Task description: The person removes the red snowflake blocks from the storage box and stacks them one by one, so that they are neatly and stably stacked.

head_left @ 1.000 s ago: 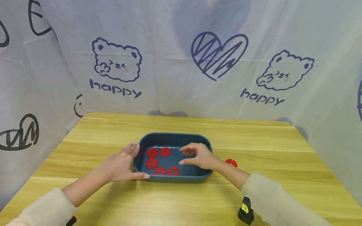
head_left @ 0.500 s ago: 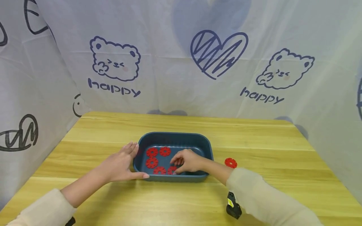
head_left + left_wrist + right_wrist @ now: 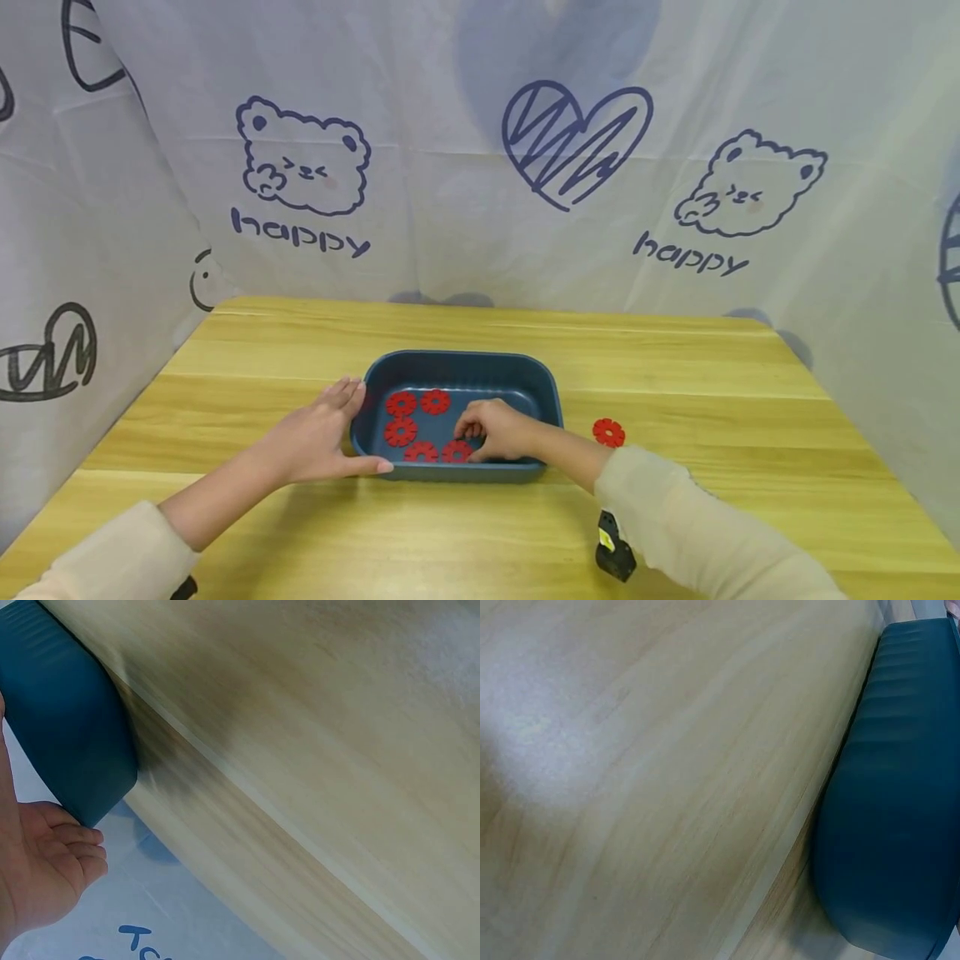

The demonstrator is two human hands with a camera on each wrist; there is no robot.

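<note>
Site: a cloth-screened tabletop station — kind of building cannot be determined. Evidence: pale sheeting [image 3: 442, 233] hangs behind the wood-grain table [image 3: 675, 375] and along its left and right sides. Printed above the table's far edge — cartoon bears [image 3: 303, 158], a scribbled heart [image 3: 577, 142], "happy" lettering [image 3: 300, 232].

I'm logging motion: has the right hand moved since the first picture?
Yes: against the blue bin in the head view, the right hand has moved left and toward the near side.
</note>
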